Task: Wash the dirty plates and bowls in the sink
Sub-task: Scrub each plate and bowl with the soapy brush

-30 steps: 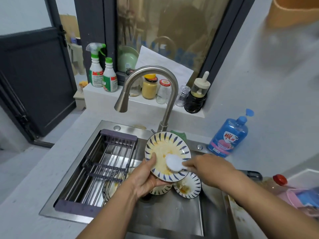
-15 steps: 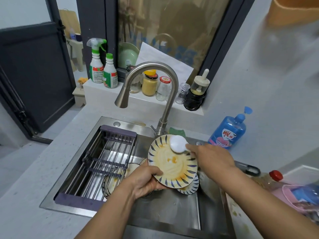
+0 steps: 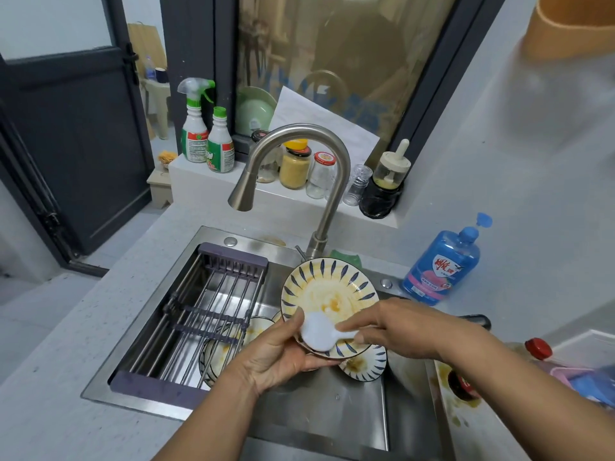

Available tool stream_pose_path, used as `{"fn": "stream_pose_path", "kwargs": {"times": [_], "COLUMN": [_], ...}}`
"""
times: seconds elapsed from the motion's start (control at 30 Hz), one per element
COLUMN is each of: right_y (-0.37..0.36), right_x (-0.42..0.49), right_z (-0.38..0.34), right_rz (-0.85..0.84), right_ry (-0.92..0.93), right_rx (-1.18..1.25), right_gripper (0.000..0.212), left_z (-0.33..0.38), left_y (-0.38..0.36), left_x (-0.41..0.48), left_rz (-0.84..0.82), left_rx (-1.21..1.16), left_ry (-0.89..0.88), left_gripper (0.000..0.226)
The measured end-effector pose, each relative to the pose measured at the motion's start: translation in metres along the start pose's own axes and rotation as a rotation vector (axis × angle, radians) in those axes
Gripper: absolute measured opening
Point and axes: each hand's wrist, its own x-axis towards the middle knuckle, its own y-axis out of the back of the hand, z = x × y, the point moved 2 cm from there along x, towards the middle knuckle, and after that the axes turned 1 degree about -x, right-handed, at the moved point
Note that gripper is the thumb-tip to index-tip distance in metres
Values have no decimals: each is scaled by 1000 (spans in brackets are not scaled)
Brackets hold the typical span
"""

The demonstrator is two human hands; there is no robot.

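Observation:
My left hand (image 3: 279, 356) grips the near rim of a round plate (image 3: 327, 294) with blue leaf marks and yellow sauce smears, tilted up over the steel sink (image 3: 336, 404). My right hand (image 3: 402, 329) holds a white scrub brush (image 3: 317, 332) whose round head presses on the plate's lower edge, beside my left thumb. Below lie more dirty dishes: a small bowl (image 3: 364, 366) at the right and a stained plate (image 3: 223, 352) partly under the rack.
A sliding drain rack (image 3: 199, 314) spans the sink's left half. The curved faucet (image 3: 293, 168) arches above the plate. Blue soap bottle (image 3: 441, 264) stands on the counter at right. Spray bottles (image 3: 206, 134) and jars (image 3: 294, 166) line the ledge. A red-capped bottle (image 3: 537, 349) lies far right.
The brush head has swept from the plate's top rim down to its lower edge near my left thumb. The plate stays tilted in my left hand.

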Motion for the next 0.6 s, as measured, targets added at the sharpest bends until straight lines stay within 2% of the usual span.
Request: {"fn": "stream_pose_path", "kwargs": {"times": [0.1,0.17,0.33,0.4,0.5,0.6], "right_y": [7,10,6,6,4,-9], "right_x": [-10,-9,13,15,13,12], "right_z": [3,1,-5,-4,12,20], "right_rz": [-34,12,156,186,164,15], "right_ry": [-38,-49,-107,-165,-291,-280], "right_rx": [-64,-119,-234,-300,-354,-252], "right_gripper": [36,37,41,47,56,45], "left_z": [1,-1,-14,-14,-5,4], "left_y": [-2,-4,-7,-3,5,11], "left_x": [1,2,6,7,11,16], "left_rz": [15,23,91,138,240,316], "left_rx": [69,148,288,272,235,224], "left_ry": [0,15,94,67,-23,-101], "left_gripper": [105,100,49,47,58,63]}}
